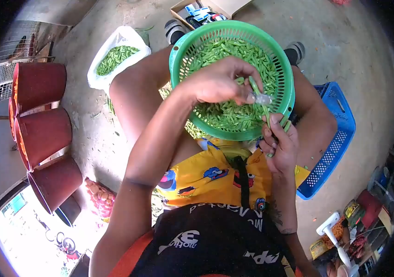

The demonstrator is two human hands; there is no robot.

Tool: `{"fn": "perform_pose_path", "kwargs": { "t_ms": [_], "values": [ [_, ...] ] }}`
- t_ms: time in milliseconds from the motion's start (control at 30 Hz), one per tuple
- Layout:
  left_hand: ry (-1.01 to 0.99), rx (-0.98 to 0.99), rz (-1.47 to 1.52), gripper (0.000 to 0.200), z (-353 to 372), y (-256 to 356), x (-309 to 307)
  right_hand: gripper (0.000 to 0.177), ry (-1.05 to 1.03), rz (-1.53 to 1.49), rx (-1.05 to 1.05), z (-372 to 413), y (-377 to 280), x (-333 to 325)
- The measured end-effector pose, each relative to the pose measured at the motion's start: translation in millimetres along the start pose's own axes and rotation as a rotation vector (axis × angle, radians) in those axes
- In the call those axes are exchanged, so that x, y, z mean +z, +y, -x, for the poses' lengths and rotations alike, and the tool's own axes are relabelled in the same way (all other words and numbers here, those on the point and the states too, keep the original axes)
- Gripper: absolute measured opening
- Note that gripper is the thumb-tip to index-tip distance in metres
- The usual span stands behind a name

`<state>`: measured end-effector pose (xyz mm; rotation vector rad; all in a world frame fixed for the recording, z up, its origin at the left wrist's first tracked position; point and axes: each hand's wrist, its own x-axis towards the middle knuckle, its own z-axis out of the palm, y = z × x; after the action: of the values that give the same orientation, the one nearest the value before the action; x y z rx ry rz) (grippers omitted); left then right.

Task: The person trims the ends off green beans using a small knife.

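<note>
My left hand (222, 83) reaches over a green perforated basket (289, 78), its fingers bent and pinching a green bean (254, 86). Beside that thumb is a small shiny, whitish piece (264, 99) that I cannot make out. Lower, by the basket's near right rim, my right hand (281, 143) is closed round several green beans (287, 124). One bean stretches up from it toward the left fingertips. Short cut pieces of green bean (227, 51) fill much of the basket, which rests between my legs.
A white bag (97, 81) with more cut beans stands at left. Red-brown buckets (47, 138) line the left side, near a red net sack (101, 198). At right lies a blue crate (315, 184); a cardboard box (227, 5) is ahead. A white fan-like object (328, 224) stands lower right.
</note>
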<state>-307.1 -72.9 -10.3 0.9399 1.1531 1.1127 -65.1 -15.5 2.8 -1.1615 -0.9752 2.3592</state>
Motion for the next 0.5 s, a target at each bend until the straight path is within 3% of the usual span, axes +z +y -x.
{"fn": "perform_pose_path", "kwargs": {
  "t_ms": [167,433,500],
  "values": [
    [0.097,0.022,-0.046,0.027,4,0,-20,0.015,-0.007,-0.023,0.003,2,0,-9],
    [-0.032,0.006,-0.009,0.028,-1,0,-1,0.016,-0.034,-0.017,-0.017,-4,1,0],
    [0.062,0.05,-0.022,0.026,3,-1,-16,0.016,-0.042,-0.01,-0.009,-1,-1,-4]
  ]
}}
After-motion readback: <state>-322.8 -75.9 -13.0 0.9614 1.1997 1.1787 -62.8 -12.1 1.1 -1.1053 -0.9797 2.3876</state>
